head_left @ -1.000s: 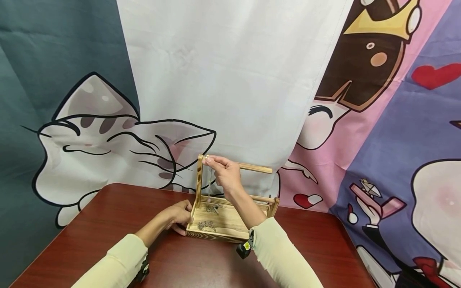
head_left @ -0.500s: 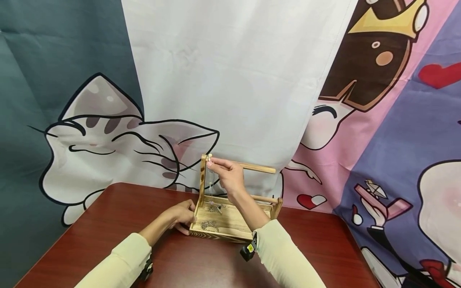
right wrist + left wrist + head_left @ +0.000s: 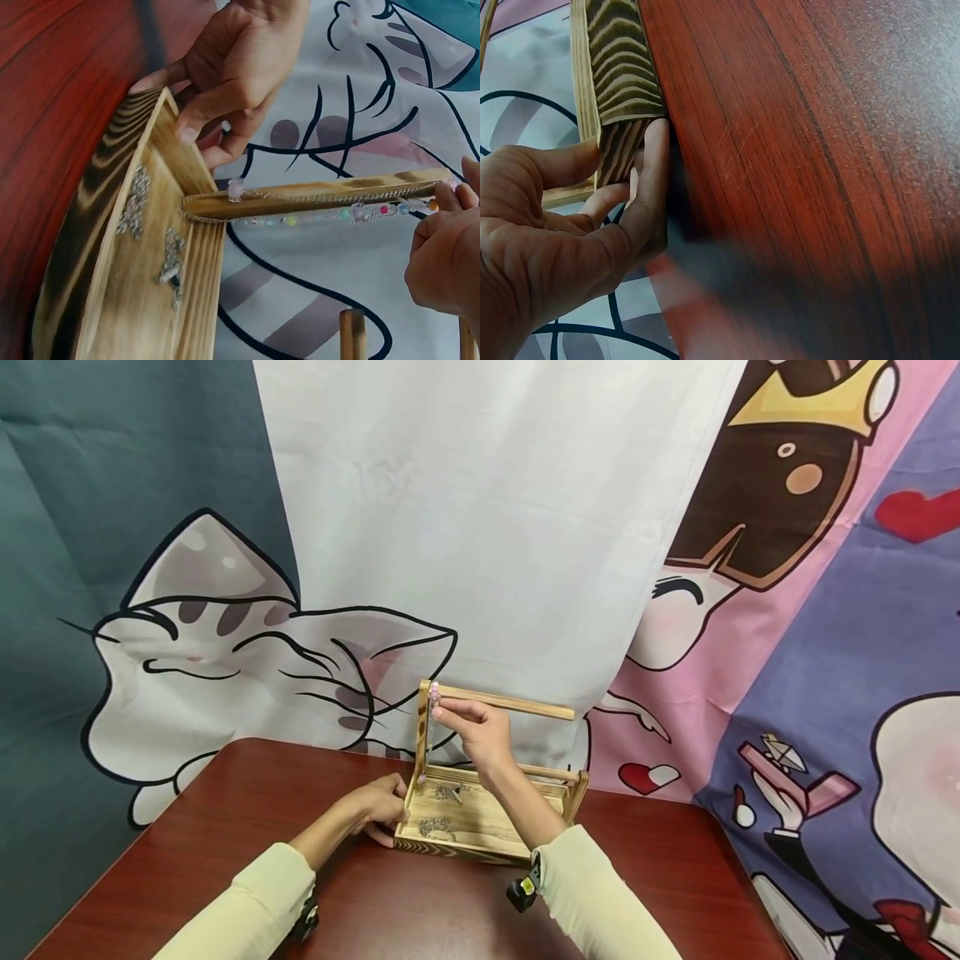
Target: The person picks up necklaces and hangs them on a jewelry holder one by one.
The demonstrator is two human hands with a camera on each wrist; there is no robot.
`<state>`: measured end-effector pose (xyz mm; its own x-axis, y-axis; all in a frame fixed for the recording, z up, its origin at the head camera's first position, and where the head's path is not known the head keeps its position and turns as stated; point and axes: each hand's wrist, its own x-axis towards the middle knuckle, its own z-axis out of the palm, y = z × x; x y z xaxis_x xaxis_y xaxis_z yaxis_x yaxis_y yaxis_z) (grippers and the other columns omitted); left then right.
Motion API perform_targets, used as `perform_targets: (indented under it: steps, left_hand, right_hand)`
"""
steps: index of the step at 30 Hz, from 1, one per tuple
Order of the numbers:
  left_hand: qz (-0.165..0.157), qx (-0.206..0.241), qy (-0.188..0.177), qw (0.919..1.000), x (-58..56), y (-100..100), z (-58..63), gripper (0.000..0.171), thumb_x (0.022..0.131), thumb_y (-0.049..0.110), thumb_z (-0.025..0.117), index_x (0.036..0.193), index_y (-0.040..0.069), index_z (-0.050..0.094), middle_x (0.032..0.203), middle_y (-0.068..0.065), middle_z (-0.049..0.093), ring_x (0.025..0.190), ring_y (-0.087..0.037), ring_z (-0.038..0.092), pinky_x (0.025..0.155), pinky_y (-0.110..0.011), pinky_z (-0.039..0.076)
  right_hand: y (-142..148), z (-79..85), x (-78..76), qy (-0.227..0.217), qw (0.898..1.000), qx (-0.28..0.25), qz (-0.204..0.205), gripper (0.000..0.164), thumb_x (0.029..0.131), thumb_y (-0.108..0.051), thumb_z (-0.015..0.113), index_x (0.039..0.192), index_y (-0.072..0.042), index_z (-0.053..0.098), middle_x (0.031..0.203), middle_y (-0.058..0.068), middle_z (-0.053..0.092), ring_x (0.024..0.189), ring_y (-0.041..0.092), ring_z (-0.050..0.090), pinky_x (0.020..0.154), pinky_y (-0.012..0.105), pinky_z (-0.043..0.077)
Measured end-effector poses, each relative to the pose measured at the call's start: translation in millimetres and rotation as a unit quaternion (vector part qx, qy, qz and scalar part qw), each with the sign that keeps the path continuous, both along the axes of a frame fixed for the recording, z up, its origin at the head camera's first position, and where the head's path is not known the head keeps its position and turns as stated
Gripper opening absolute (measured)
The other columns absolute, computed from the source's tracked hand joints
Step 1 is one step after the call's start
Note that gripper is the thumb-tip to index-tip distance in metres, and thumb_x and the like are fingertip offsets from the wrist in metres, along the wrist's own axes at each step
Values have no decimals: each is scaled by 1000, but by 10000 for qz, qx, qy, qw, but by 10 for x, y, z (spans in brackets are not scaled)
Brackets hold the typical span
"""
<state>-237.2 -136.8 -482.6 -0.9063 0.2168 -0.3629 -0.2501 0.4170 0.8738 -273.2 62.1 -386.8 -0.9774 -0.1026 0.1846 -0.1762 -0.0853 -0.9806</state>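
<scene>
A wooden jewelry stand with a shallow tray is on the table. My left hand grips its front-left corner; in the left wrist view the thumb lies on one side and fingers on the other. At the top of the left post, my right hand pinches a beaded necklace. The necklace hangs in a long loop along the post, its lower end near the tray, as the right wrist view shows. Its pink beads sit right at the left end of the top bar.
Two silver chain heaps lie in the tray: one chain heap near the front, another chain heap farther back. A lower wooden bar runs along the back. Behind the reddish table hangs a printed cloth.
My right hand has shifted slightly right and down, away from the post top. The hanging necklace has moved left against the post, with pink beads now showing at the bar's end. The left hand keeps its grip.
</scene>
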Motion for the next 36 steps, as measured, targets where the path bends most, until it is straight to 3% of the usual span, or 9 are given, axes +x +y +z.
perform_targets:
  steps: [2,4,5,13,21,28,36]
  left_hand:
    - [-13,-4,5,10000,1,1,3,31,95,-10,63,122,-2,49,98,-22,70,79,-26,73,60,-38,72]
    - [-8,-13,2,10000,-1,2,1,31,95,-10,62,122,-2,49,98,-22,70,80,-27,73,60,-38,72]
    - [1,-12,-3,10000,0,3,3,31,95,-10,62,122,-2,49,98,-22,70,80,-27,73,60,-38,72]
    - [32,-60,-20,10000,0,7,10,31,94,-10,63,121,-1,50,95,-22,69,78,-26,70,58,-36,71]
    - [38,-71,-9,10000,-7,10,6,32,95,-9,62,123,-1,50,96,-21,69,79,-26,70,59,-37,71]
    - [44,-70,-12,10000,-12,5,-13,32,94,-9,62,122,-1,50,95,-20,68,79,-26,70,60,-37,72]
    - [40,-30,3,10000,-10,1,-20,33,93,-10,62,123,-2,50,94,-20,67,79,-26,69,58,-36,71]
  right_hand:
    - [23,-22,20,52,9998,209,1,26,95,-17,92,119,-8,87,108,-5,88,80,0,70,74,15,55]
    - [43,-48,31,107,9995,304,28,27,95,-17,91,120,-7,87,111,-2,88,100,4,79,93,19,61]
    - [53,-59,37,118,9994,327,35,27,96,-17,91,120,-7,87,112,-2,88,102,6,80,96,22,62]
    - [130,-154,91,196,9980,599,31,27,97,-20,90,121,-7,87,114,1,88,109,10,79,104,29,65]
    - [161,-274,101,68,9981,608,-33,31,97,-19,90,125,-7,85,117,3,88,104,9,80,102,27,65]
    - [173,-403,123,-46,9986,526,32,43,98,-17,88,136,0,78,120,10,87,112,16,83,118,42,63]
    - [196,-549,181,158,9963,848,-13,37,98,-18,89,130,-2,82,125,11,86,116,16,79,111,38,67]
